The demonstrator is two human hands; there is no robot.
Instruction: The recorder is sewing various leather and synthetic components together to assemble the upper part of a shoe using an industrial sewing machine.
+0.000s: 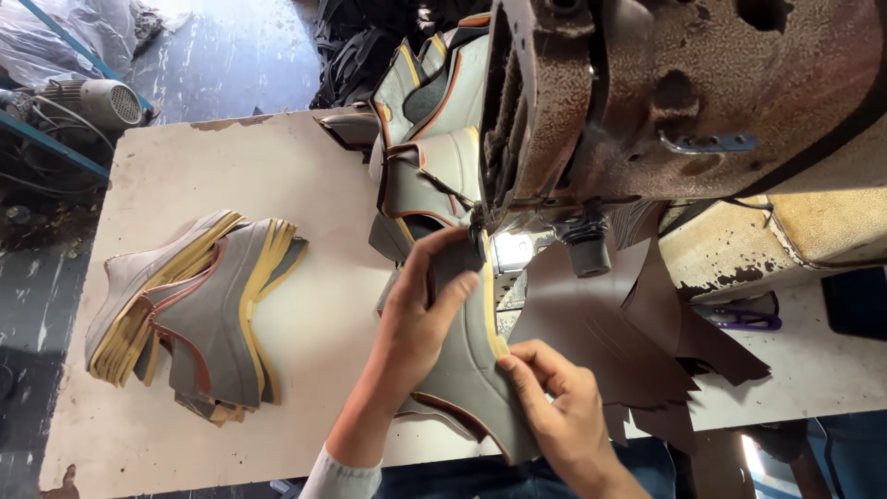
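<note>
My left hand (419, 319) lies flat on a grey leather shoe-upper piece (471, 370) with yellow lining and a brown edge, pressing it near the needle area (480, 226) of a rusty old sewing machine (665, 92). My right hand (554, 402) pinches the same piece at its lower right edge. The piece runs from the table's front edge up under the machine head. A chain of similar stitched grey pieces (425, 120) trails away behind the machine.
A fanned stack of grey and yellow upper pieces (199, 310) lies on the left of the worn white table (296, 185). Dark brown leather cut pieces (637, 342) spread to the right. Purple-handled scissors (744, 321) sit beyond them. A motor (97, 102) stands on the floor at far left.
</note>
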